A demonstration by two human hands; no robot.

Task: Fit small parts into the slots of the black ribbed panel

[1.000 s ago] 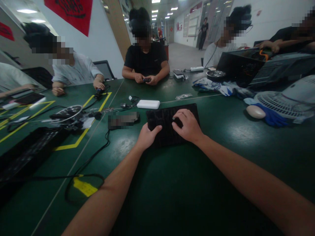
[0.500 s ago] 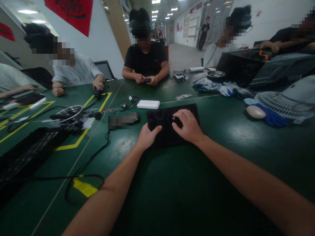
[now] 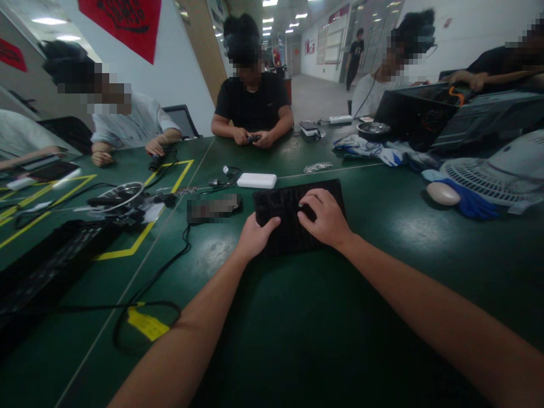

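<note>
A black rectangular panel (image 3: 293, 241) with raised ridges or shallow compartments rests on the green table in front of me. My left hand (image 3: 256, 234) clasps its left edge, thumb on top and the other fingers hidden beneath. Over the panel's right half, my right hand (image 3: 326, 218) is curled with thumb and index finger close together. A small shiny metallic piece (image 3: 301, 205) shows at those fingertips; its kind is too small to make out.
Beyond the panel lies a white power bank-like box (image 3: 256, 181). To the left are a blurred-out device (image 3: 212, 208), a looped black cable (image 3: 147, 286) and a long black case (image 3: 51, 266). A fan (image 3: 480, 175) and blue glove (image 3: 474, 208) lie right. Several people sit around.
My hands and the panel stay nearly still. At the left, a co-worker's hand has shifted slightly left with a dark tool. A person in the background has stepped a little to the right.
</note>
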